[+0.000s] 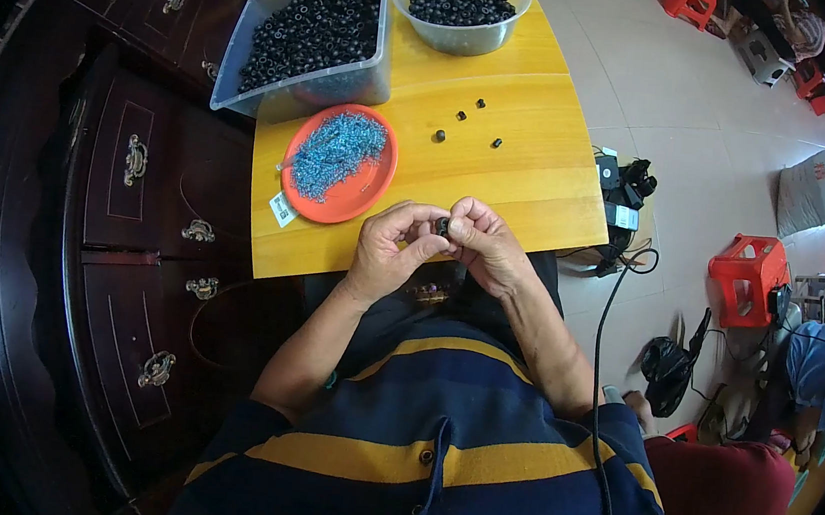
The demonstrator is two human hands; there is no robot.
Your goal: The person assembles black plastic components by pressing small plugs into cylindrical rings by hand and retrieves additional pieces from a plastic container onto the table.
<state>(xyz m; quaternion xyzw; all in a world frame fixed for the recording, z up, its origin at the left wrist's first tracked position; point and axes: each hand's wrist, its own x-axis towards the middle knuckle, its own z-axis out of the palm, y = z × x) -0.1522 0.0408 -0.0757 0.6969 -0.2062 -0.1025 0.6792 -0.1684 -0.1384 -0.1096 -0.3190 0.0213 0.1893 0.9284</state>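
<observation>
At the near edge of a yellow wooden counter [540,196], a seated person's two bare hands meet, fingertips together. The left hand [393,252] and the right hand [486,250] both pinch one small black part [443,228] between thumb and fingers; its finer detail is hidden by the fingertips. Whether the hands rest on the counter cannot be told.

Beyond them, toward the middle of the counter, four loose black pieces [439,136] lie scattered, apart from one another. To the left, near the counter's left edge, sits a round orange-red plate [388,173] heaped with tiny translucent blue pieces [340,154]. A white printed card [283,210] lies by the plate, close to that same edge.

Toward the far left corner stands a clear rectangular tub [319,97] filled with black ring-like parts [315,36]. Just right of it, near the far end, a clear round bowl [461,39] holds more black parts [462,4].

Left of the counter rises a dark wooden cabinet [144,280] with ornate metal handles. On the tiled floor to the right is a red plastic stool [750,281].
</observation>
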